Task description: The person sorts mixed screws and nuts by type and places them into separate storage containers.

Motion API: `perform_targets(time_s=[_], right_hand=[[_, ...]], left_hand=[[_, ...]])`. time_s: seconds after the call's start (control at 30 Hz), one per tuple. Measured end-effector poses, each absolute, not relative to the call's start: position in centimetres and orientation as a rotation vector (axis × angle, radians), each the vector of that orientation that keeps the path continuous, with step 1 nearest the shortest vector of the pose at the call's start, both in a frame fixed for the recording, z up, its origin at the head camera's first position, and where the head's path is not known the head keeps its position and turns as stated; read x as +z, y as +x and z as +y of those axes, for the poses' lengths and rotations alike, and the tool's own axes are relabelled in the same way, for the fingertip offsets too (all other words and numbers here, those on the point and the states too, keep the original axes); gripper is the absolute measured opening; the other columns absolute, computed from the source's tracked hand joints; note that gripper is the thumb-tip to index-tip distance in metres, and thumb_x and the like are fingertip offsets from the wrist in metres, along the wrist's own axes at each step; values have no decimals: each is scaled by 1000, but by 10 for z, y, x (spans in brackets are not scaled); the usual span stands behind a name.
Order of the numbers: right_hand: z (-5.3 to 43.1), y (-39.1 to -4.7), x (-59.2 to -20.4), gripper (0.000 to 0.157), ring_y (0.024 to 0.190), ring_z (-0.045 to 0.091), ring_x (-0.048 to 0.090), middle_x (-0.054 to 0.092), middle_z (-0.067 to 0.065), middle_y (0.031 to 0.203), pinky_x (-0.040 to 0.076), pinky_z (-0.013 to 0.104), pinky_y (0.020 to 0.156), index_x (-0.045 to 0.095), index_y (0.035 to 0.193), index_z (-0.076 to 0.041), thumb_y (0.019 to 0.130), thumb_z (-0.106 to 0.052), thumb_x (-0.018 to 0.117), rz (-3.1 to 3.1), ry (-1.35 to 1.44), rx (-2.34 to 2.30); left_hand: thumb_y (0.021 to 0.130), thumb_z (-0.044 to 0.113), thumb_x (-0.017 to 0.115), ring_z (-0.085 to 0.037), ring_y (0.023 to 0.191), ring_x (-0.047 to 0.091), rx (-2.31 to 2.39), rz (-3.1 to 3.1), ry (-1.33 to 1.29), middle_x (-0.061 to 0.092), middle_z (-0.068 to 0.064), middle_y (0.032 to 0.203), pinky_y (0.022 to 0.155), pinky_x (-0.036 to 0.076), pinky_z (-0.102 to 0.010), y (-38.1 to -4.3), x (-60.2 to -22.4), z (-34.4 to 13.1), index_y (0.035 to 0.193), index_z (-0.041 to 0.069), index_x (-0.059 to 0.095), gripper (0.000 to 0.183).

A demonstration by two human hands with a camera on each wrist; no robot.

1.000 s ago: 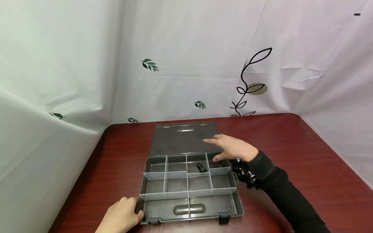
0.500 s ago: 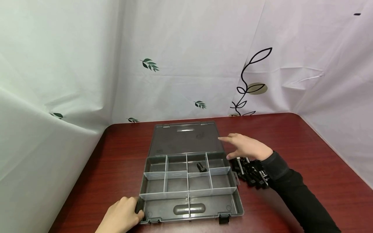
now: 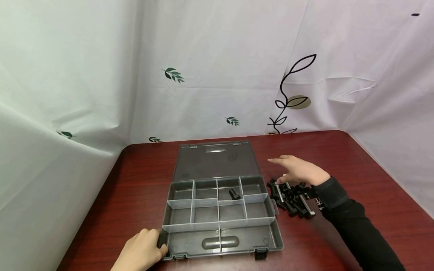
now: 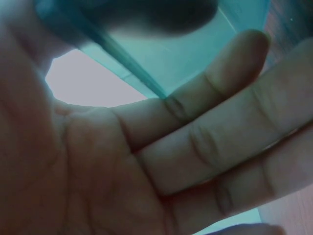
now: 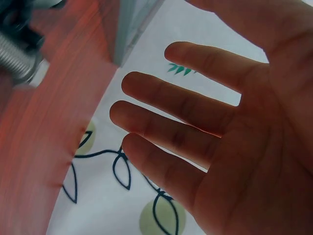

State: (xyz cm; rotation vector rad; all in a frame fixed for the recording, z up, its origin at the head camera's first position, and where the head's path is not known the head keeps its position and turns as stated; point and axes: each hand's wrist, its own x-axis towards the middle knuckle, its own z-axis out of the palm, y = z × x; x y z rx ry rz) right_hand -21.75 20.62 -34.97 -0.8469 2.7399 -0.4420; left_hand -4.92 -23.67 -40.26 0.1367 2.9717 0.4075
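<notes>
A grey plastic compartment box (image 3: pixel 218 226) lies on the table with its lid folded back. My left hand (image 3: pixel 140 248) grips its front left corner; in the left wrist view the thumb (image 4: pixel 161 17) hooks over the wall while the fingers lie along the outside. One black bolt (image 3: pixel 234 194) rests in a back-row compartment, third from the left. My right hand (image 3: pixel 298 169), holding nothing, hovers over the far side of a pile of bolts (image 3: pixel 291 199), black ones mixed with silvery ones. In the right wrist view its fingers are spread, with a threaded bolt (image 5: pixel 22 61) at the left edge.
The translucent lid (image 3: pixel 217 162) lies flat behind the box. A black latch (image 3: pixel 260 255) juts from the front edge. White cloth with leaf prints (image 3: pixel 217 101) hangs behind and beside the reddish-brown table (image 3: pixel 339 162).
My right hand has moved right, from above the box's back right compartment to above the bolt pile, uncovering more of the bolts. My left hand and the box have stayed put.
</notes>
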Motion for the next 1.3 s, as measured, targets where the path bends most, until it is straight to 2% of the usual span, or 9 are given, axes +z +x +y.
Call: perform_targets(time_s=[0.27, 0.4, 0.53, 0.7, 0.83, 0.97, 1.3], right_hand=[[217, -221, -354, 72, 126, 51, 32, 34, 39, 134, 41, 45, 83, 40, 138, -2, 77, -23, 72, 2724, -738, -414], [223, -223, -359, 71, 125, 51, 33, 38, 37, 133, 41, 50, 87, 41, 138, -2, 77, -23, 71, 2723, -715, -385], [228, -226, -365, 69, 118, 47, 42, 46, 32, 128, 41, 50, 86, 43, 135, 1, 77, -23, 72, 2711, -710, -356], [233, -229, -371, 64, 100, 33, 56, 55, 24, 117, 46, 42, 76, 45, 132, 3, 78, -20, 71, 2674, -704, -376], [235, -230, -375, 54, 85, 23, 57, 59, 13, 101, 45, 37, 69, 50, 127, 1, 79, -16, 69, 2660, -715, -383], [236, -230, -379, 47, 72, 15, 49, 55, 2, 86, 42, 34, 63, 54, 123, -2, 80, -14, 67, 2648, -723, -376], [236, -230, -382, 43, 80, 17, 55, 60, 4, 92, 43, 34, 66, 56, 119, -2, 80, -15, 66, 2653, -714, -357]], left_hand=[[66, 25, 67, -18, 54, 41, 412, 2965, 133, 51, -1, 61, 51, 38, -41, -49, -403, -237, 63, 13, 48, 23], [66, 25, 67, -18, 54, 41, 414, 2964, 134, 51, -2, 61, 51, 38, -41, -49, -403, -237, 63, 13, 49, 22], [66, 25, 67, -18, 54, 42, 412, 2968, 138, 51, -2, 61, 51, 38, -41, -49, -403, -237, 64, 13, 49, 22], [65, 25, 66, -18, 54, 41, 414, 2977, 140, 50, -1, 60, 51, 38, -41, -49, -403, -237, 62, 14, 48, 22], [65, 26, 66, -18, 53, 41, 416, 2983, 140, 50, -1, 60, 51, 38, -41, -49, -404, -237, 62, 14, 47, 23], [65, 25, 66, -17, 53, 40, 416, 2990, 142, 49, 0, 59, 51, 38, -41, -49, -404, -237, 61, 14, 47, 23], [65, 26, 66, -17, 53, 42, 406, 2996, 150, 50, -1, 59, 51, 38, -41, -49, -405, -238, 61, 14, 47, 23]])
